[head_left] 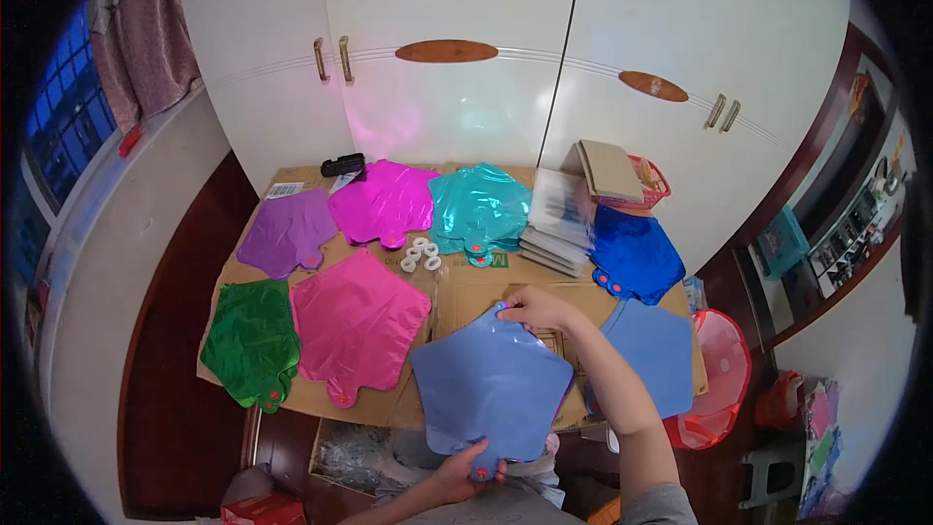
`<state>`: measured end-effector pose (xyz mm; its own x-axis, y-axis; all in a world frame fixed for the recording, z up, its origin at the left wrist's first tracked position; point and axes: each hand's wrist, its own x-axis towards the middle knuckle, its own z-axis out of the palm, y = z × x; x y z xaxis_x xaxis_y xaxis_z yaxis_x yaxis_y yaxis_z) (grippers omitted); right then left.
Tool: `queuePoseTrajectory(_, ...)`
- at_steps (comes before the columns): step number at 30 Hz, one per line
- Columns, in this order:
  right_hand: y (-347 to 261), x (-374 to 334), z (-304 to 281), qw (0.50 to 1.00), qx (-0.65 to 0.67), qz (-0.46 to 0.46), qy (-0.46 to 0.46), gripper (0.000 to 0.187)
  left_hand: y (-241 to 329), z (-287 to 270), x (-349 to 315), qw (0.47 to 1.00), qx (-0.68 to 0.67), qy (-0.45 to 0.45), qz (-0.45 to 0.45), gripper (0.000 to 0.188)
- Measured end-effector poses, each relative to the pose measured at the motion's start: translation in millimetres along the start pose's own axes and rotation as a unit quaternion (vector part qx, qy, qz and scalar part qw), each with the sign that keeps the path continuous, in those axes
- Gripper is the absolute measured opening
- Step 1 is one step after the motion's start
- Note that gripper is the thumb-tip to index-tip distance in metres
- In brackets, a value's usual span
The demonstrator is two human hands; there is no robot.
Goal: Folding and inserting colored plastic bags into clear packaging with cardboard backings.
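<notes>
A flat, star-shaped blue foil balloon (494,389) is stretched between my two hands over the near edge of the cardboard-covered table. My right hand (536,311) pinches its far tip. At the near end, my left hand (462,474) grips the neck tab with a red dot. Pink shows along the balloon's right edge, from a layer beneath. To its left lie a pink foil balloon (362,326) and a green foil balloon (255,340); a second light blue balloon (651,355) lies to the right, partly behind my right forearm.
Purple (287,231), magenta (384,202), teal (478,209) and dark blue (637,255) balloons line the back. Between them sit white ribbon rolls (420,255) and stacked clear packets (559,224). A pink basket (653,183) stands back right; a red bin (717,379) flanks the table.
</notes>
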<state>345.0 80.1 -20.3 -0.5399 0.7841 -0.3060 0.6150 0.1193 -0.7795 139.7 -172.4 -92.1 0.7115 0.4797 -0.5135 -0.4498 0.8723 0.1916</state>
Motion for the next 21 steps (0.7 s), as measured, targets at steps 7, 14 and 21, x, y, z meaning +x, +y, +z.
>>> queuePoseTrajectory(7,25.6,-26.8,-8.7,0.979,0.181,0.058,-0.073,0.019,-0.6,-9.5,2.0,0.999,0.022,0.011,-0.027,0.031)
queuePoseTrajectory(14,25.7,-30.0,-1.7,0.981,0.18,0.075,-0.019,0.008,-1.1,-15.4,2.6,0.998,0.007,-0.035,-0.047,0.037)
queuePoseTrajectory(21,33.5,-27.9,5.3,0.965,0.257,0.049,0.003,0.006,-2.7,-25.6,9.5,0.998,-0.01,-0.063,-0.02,0.031)
